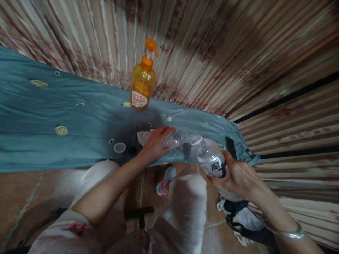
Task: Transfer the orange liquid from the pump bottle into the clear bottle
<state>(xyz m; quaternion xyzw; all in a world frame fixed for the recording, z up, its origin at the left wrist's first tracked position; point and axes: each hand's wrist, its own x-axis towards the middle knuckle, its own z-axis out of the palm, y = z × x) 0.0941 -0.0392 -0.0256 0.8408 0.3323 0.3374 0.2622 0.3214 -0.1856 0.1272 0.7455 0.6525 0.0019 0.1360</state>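
My left hand (pixel 159 141) is wrapped round a clear plastic bottle (pixel 177 139), which lies tilted with its neck toward the right. In my right hand (pixel 235 173) is a larger clear bottle (pixel 210 158) with a black-and-white label, tipped so its mouth points up and left. The two bottle mouths meet or overlap; whether they touch I cannot tell. A round white cap (pixel 119 147) and a small black cap (pixel 132 150) lie on the cloth left of my left hand. Behind them stands an orange pump bottle (pixel 143 84), upright.
A blue-green cloth (pixel 87 120) with a pineapple-like print covers the narrow surface. Pleated curtains (pixel 190 53) hang right behind it. A dark flat object (pixel 231 146) lies near the right end. Below are my knees, a shoe (pixel 166 180) and a dark bag (pixel 254 225).
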